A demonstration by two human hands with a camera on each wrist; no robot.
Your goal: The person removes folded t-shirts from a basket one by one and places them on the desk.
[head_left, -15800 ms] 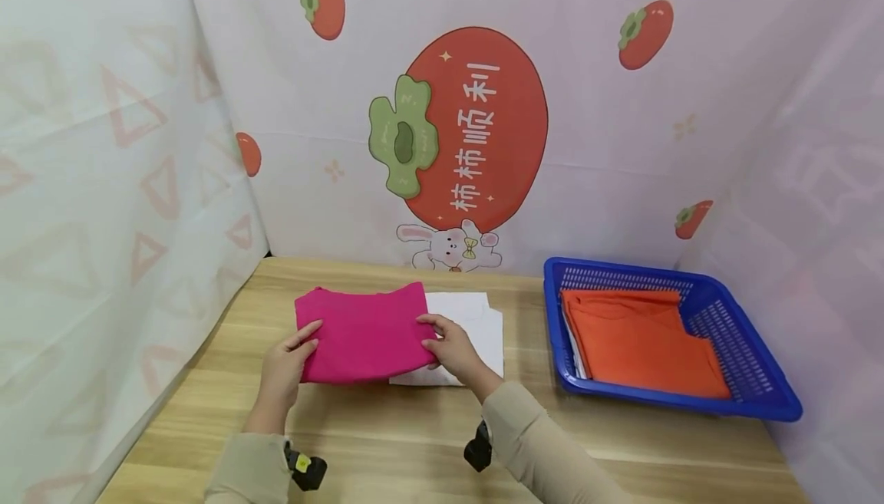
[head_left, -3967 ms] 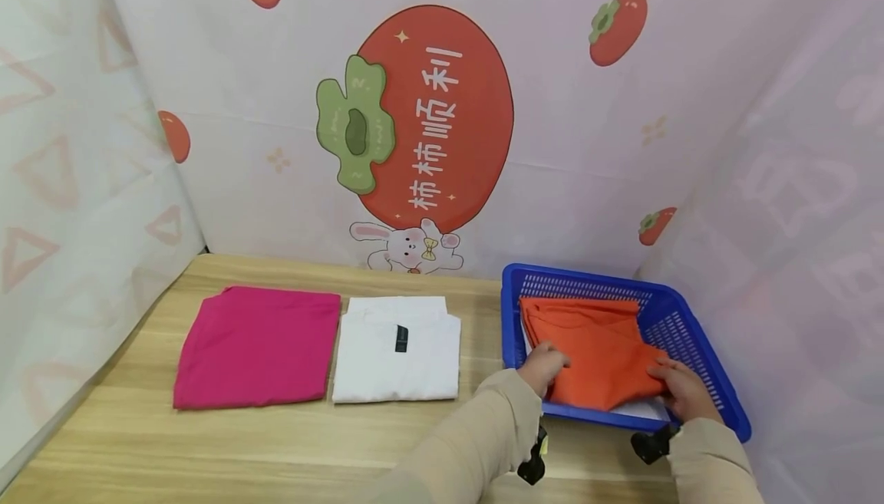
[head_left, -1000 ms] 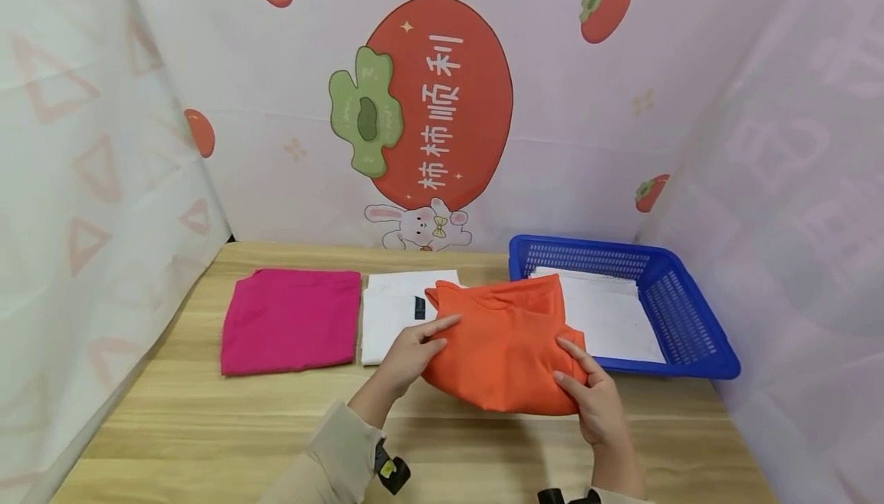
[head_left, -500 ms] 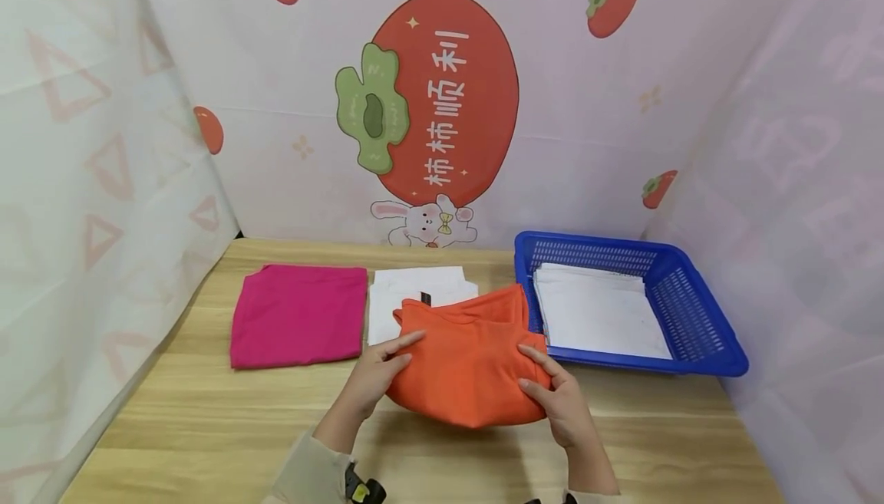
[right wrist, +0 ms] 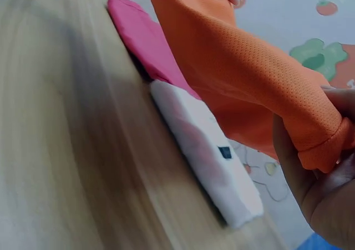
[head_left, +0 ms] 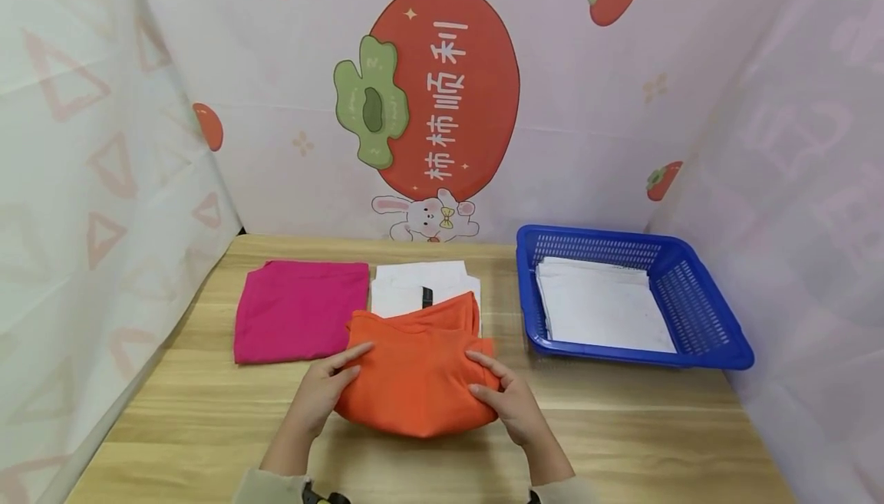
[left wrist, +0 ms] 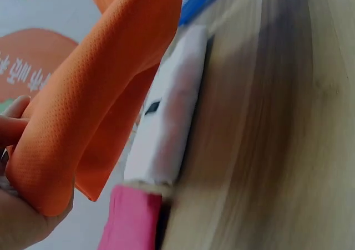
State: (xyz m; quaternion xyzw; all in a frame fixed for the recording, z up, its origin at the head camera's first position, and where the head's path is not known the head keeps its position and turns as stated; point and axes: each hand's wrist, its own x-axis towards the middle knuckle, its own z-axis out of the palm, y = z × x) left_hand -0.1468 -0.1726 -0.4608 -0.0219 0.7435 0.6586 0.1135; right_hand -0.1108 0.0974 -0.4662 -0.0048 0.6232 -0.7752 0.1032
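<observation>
Pinching the orange cloth [head_left: 417, 381] at lower centre, left hand [head_left: 321, 393] and right hand [head_left: 514, 403] are holding it above the desk [head_left: 635, 435].

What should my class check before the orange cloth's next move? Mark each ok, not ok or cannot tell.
1. Left hand grips the orange cloth: ok.
2. Right hand grips its other side: ok.
3. Orange cloth raised off the table: ok.
4. Orange cloth held flat: not ok, it sags between the hands.
5. Pink cloth lies on the table: ok.
6. Number of pieces in the basket's white stack: cannot tell.
</observation>
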